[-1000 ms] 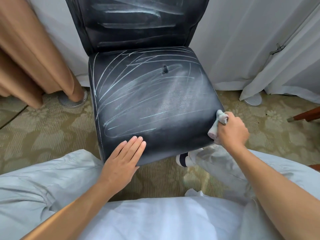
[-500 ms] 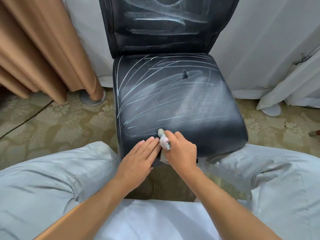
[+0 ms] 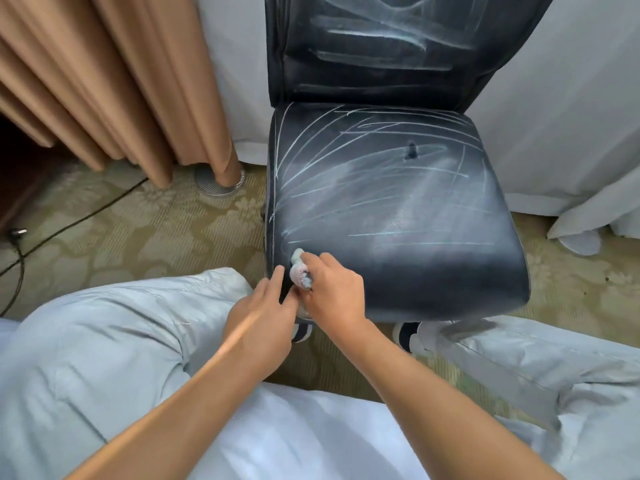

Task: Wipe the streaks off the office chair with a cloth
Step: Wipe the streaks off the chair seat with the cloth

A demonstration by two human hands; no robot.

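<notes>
A black office chair (image 3: 433, 271) stands in front of me, its seat and backrest covered in white chalky streaks. My right hand (image 3: 332, 296) grips a small bunched-up pale cloth (image 3: 300, 270) and presses it on the seat's front left corner. My left hand (image 3: 263, 313) lies right beside it at that corner with its fingers extended against the seat's front edge. A strip along the seat's front edge looks darker, with fewer streaks.
Tan curtains (image 3: 104, 81) hang at the left, white drapes (image 3: 571, 116) at the right. A black cable (image 3: 69, 225) runs over the patterned carpet on the left. My knees in pale trousers (image 3: 104, 341) flank the chair.
My right hand with the cloth has swept from the seat's front right corner across the front edge to the left corner. The left hand has shifted left along the edge.
</notes>
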